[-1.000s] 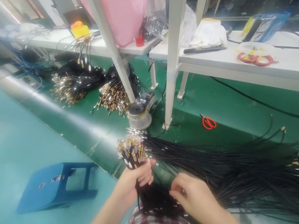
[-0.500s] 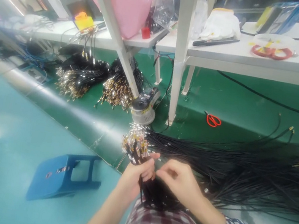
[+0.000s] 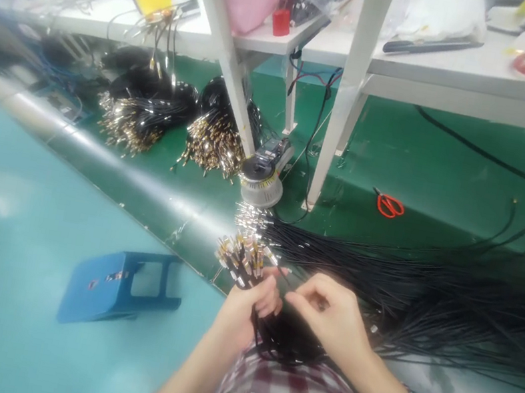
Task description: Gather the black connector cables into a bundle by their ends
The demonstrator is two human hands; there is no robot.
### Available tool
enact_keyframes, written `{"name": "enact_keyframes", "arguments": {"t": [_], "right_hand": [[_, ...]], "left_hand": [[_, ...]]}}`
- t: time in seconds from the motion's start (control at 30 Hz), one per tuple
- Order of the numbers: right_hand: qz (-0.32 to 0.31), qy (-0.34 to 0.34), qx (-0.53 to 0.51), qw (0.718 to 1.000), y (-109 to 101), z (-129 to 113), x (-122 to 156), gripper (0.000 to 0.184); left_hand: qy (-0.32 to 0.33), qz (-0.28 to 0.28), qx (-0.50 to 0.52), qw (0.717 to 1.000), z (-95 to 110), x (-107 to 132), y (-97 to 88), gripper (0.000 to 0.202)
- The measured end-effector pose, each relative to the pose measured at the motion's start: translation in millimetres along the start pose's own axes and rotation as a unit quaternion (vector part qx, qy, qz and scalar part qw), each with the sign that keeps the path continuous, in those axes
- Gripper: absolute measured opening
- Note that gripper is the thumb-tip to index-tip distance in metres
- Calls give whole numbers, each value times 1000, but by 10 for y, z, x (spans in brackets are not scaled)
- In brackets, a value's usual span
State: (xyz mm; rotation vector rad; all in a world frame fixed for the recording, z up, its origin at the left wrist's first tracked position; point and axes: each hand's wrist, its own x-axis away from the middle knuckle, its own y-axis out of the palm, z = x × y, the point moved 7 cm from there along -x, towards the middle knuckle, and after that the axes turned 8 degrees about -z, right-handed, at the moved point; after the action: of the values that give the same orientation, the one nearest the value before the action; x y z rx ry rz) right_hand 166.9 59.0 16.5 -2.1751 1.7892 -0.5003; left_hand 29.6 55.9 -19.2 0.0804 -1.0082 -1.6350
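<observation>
My left hand (image 3: 243, 308) is closed round a bunch of thin black cables (image 3: 269, 333), whose gold connector ends (image 3: 241, 260) fan out above my fingers. My right hand (image 3: 327, 316) sits just to the right, fingers pinched on a cable at the bunch, touching the left hand's fingertips. A large spread of loose black cables (image 3: 429, 287) lies across the green bench (image 3: 428, 178) to the right, with gold tips at its far end.
Two cable bundles with gold connectors (image 3: 211, 140) lie at the back left beside a round tape dispenser (image 3: 260, 179). Red scissors (image 3: 389, 205) rest on the green surface. White frame legs (image 3: 345, 89) stand behind. A blue stool (image 3: 122, 287) lies on the floor.
My right hand moved left from the cable pile to meet the left hand at the bunch. The view has tilted down slightly.
</observation>
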Motion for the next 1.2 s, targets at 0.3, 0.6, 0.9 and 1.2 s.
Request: {"name": "enact_keyframes", "arguments": {"t": [0.3,0.6,0.9,1.2], "right_hand": [[-19,34,-29,999,83,46,-7,25],[-140,87,-136,977,424,56,-81,27],[-240,64,232,940,631,1023,-902,11],[-257,51,160,952,374,1023,-688,20]], "left_hand": [[-6,4,8,1000,-32,-7,-33,27],[-36,85,17,996,-90,90,-210,32],[30,53,40,997,-106,186,-423,23],[72,67,149,984,-76,224,-372,37]]}}
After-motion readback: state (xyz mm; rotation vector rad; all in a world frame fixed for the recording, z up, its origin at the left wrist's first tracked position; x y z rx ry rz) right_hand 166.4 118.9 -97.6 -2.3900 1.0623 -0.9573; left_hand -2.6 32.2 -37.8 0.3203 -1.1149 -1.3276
